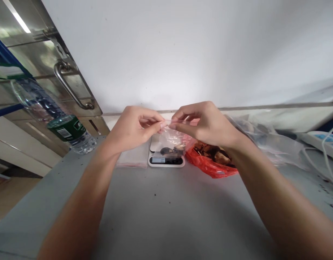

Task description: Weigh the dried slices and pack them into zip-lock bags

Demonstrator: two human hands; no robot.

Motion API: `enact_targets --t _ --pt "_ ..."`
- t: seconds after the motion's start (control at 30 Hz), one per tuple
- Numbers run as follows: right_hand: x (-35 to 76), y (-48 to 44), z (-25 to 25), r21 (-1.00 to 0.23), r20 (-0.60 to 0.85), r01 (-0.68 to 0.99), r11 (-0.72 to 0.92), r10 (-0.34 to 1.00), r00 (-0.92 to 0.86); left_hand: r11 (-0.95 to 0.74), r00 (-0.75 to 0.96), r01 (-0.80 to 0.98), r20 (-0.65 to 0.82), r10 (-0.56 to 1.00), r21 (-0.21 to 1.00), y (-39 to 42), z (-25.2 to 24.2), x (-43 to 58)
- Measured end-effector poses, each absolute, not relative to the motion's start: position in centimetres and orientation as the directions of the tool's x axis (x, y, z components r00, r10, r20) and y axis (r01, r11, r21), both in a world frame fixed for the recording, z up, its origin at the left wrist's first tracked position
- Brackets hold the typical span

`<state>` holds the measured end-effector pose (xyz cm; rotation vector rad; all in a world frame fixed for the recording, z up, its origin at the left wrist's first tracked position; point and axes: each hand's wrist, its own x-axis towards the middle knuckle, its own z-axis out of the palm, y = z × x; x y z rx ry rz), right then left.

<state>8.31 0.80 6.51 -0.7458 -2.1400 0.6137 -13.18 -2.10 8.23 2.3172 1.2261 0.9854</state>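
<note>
Both hands pinch the top edge of a small clear plastic bag [172, 139], which hangs over a white digital scale [152, 164]. My left hand [136, 126] is closed on the bag's left part, and my right hand [203, 121] grips it just to the right. Dark and pale brown dried pieces [170, 150] lie in the bottom of the bag. Whether the bag rests on the scale I cannot tell. Right of the scale sits a red plastic bag [210, 171] holding more brown dried pieces [222, 158], partly hidden by my right forearm.
A stack of flat clear bags [132, 157] lies left of the scale. Further left stands a large water bottle [66, 126] with a green label. At the right are filled clear bags [277, 144] and a white device with a cable [325, 139]. A white wall [169, 54] rises behind the grey table [166, 216].
</note>
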Motion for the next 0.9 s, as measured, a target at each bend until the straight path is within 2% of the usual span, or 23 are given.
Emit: enact_targets --t 0.23,0.47,0.63,0.77,0.9 --pt "8.7 0.9 6.5 -0.629 0.485 0.343 0.698 0.697 -0.529 -0.570 0.387 0.627 0.423 0.819 0.531 -1.9 8.3 -13.8" --pt "8.5 0.7 6.7 -0.673 0.466 0.279 0.685 0.685 -0.560 -0.589 0.407 0.648 0.434 0.804 0.483 -1.9 8.1 -13.7" --pt "8.8 0.8 6.7 -0.643 0.488 0.299 0.705 0.678 -0.549 -0.583 0.401 0.673 0.437 0.805 0.456 -2.1 8.3 -13.9" --pt "9.3 1.0 6.9 -0.674 0.456 0.305 0.673 0.704 -0.544 -0.598 0.421 0.674 0.440 0.793 0.434 -2.0 8.6 -14.2" --pt "10.2 1.4 7.0 -0.647 0.433 0.356 0.674 0.709 -0.556 -0.604 0.433 0.677 0.435 0.790 0.422 -1.9 8.8 -14.4"
